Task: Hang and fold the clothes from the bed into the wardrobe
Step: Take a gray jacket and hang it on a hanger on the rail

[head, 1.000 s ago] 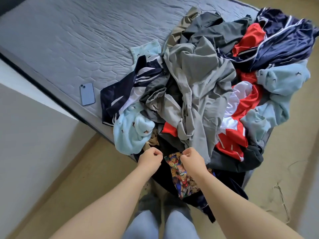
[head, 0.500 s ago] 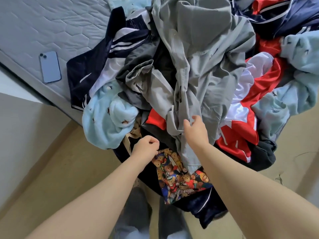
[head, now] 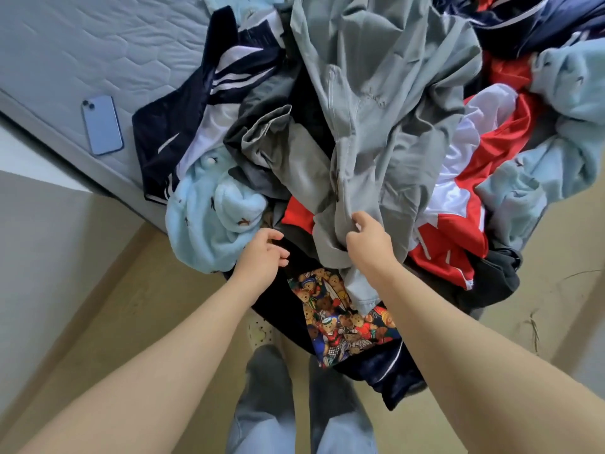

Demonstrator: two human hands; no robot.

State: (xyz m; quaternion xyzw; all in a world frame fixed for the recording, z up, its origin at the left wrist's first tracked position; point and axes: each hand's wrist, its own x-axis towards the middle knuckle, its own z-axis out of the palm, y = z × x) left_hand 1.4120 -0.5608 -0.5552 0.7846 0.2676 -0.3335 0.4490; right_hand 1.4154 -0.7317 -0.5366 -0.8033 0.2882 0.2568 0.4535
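Observation:
A heap of clothes lies on the corner of the bed (head: 82, 57). On top sprawls a large grey garment (head: 376, 103); my right hand (head: 368, 240) pinches a fold of it near its lower edge. My left hand (head: 262, 257) hovers just left of it, fingers loosely curled, holding nothing, above a dark garment with a colourful teddy-bear print (head: 337, 319) that hangs off the bed edge. A light blue fleece piece (head: 209, 224) bulges to the left of my left hand. A red and white jacket (head: 458, 204) lies to the right.
A blue phone (head: 102, 125) lies on the grey quilted mattress left of the pile. A navy striped garment (head: 183, 126) sits beside it. Beige floor (head: 108, 309) runs along the bed, with a pale wall at the left. My legs and a slipper show below.
The view has closed in on the pile. My right hand left the printed garment, rose and took hold of the grey garment. My left hand let go and its fingers loosened.

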